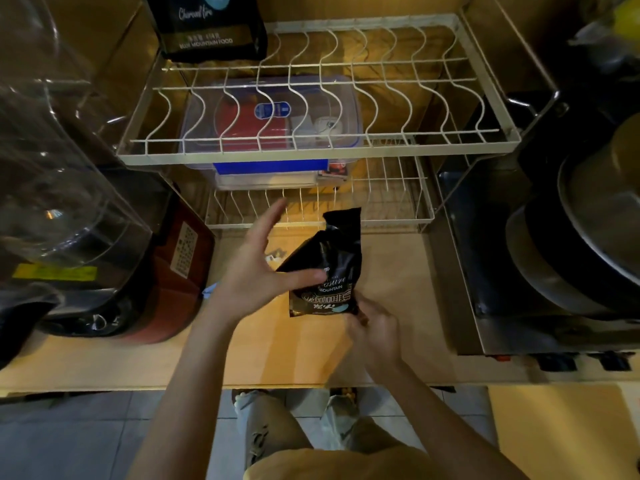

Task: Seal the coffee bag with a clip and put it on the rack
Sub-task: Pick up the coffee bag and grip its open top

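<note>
While the right hand (372, 327) grips the coffee bag (327, 268), the left hand (263, 268) seems open beside it

Glossy black foil-like film on the coffee bag (329, 261), creased and catching light near its crumpled top. White coated wire, smooth, on the two-tier dish rack (311, 152). Clear, shiny plastic on the storage box (273, 112), with a blue plastic latch along its front edge. Matt, smooth pale wood-look surface on the countertop (277, 348). Transparent glossy plastic on the large jug (52, 161) at far left. Brushed, dull-shining metal on the stacked pans (588, 237). Second black bag (207, 26) on the top tier, semi-gloss printed film. Pale, smooth floor tiles (86, 441) below.
</note>
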A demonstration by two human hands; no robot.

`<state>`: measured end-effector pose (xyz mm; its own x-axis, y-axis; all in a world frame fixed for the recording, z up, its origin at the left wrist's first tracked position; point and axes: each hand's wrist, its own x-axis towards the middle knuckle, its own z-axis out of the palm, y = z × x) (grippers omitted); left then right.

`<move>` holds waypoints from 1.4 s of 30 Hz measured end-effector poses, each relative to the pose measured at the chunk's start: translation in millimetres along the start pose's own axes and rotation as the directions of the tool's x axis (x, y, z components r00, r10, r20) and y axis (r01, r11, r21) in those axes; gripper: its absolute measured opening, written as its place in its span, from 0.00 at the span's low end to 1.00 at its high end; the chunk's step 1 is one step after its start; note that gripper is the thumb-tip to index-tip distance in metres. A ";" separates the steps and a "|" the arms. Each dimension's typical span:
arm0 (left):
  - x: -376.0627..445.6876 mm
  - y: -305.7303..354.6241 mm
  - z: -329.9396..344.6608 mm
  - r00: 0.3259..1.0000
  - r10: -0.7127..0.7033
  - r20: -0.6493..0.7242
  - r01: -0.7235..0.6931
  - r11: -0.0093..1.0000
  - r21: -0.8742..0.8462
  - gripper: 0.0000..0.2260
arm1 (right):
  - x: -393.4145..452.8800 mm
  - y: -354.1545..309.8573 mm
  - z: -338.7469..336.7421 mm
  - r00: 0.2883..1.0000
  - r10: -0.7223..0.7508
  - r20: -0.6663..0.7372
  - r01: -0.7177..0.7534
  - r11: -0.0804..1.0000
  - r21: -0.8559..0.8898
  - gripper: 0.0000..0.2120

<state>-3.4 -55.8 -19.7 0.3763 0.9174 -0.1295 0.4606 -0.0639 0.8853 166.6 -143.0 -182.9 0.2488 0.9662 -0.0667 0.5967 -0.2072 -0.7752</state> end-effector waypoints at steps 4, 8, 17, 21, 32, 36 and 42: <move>20.2 41.9 22.8 0.977 0.212 0.035 -0.213 0.930 0.299 0.33 | 2.3 2.3 -0.7 1.000 -0.027 0.016 0.027 0.999 -0.032 0.22; 33.9 41.4 38.9 0.983 0.183 -0.004 -0.168 0.910 0.379 0.14 | -0.4 0.7 -1.5 0.995 0.097 -0.038 -0.094 0.993 0.075 0.21; 27.0 25.0 50.3 0.958 0.234 -0.168 -0.202 0.961 0.186 0.04 | -2.2 -0.6 13.4 0.955 0.248 -0.160 -0.229 0.965 0.130 0.06; 23.0 22.1 44.4 0.952 0.181 -0.246 -0.171 0.983 0.065 0.05 | -2.9 3.5 16.4 0.967 0.156 -0.200 -0.145 0.987 0.068 0.07; 17.0 17.4 40.2 0.972 0.147 -0.182 -0.160 0.985 -0.064 0.09 | 32.2 7.4 -23.8 0.946 0.291 0.144 -0.319 0.914 0.252 0.11; 12.2 17.6 39.3 0.982 0.117 -0.148 -0.139 0.980 -0.144 0.03 | 55.4 4.8 -22.6 0.933 0.345 0.105 -0.358 0.859 0.366 0.14; 7.1 14.3 43.0 0.973 0.130 -0.190 -0.158 0.977 -0.142 0.05 | 54.1 -2.3 -3.1 0.965 0.257 0.055 -0.260 0.965 0.047 0.07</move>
<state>40.4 -67.1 -27.2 0.2736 0.9590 0.0733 0.2768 -0.1515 0.9489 181.1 -90.8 -182.8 0.3513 0.8875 -0.2983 0.4749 -0.4434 -0.7602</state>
